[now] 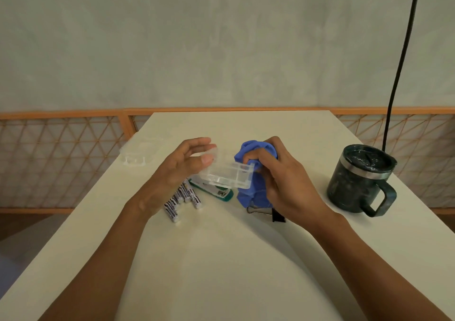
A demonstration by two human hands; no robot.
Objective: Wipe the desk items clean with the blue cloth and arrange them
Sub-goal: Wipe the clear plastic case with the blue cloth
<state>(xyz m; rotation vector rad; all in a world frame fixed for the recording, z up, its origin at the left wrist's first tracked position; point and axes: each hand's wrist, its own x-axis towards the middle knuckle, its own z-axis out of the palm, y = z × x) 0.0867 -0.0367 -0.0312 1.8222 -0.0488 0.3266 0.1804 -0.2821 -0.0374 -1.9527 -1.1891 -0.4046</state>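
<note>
Pale plastered wall (221, 37) at the back with an orange lattice rail (61, 160) below it, and a white desk (221, 259) filled most of the shot. Using the dark lidded mug (357, 180) as the reference point: it stood upright, and everything else sat to its left. Nearest the mug, the person's right hand (280, 185) was curled tight around the bunched blue cloth (253, 148), pressing it against one end of a clear plastic case (229, 175). The left hand (177, 170), further from the mug, pinched the case's other end between thumb and fingers, holding it up off the desk. Under the case lay a green stapler (221, 194), and beyond that, further left of the mug again, a loose bunch of batteries (182, 197). A black binder clip (258, 210) lay partly hidden under the right hand. Way off on the far-left side from the mug, another clear plastic piece (141, 154) lay flat near the desk edge. A black cable (403, 57) hung down right behind the mug.
</note>
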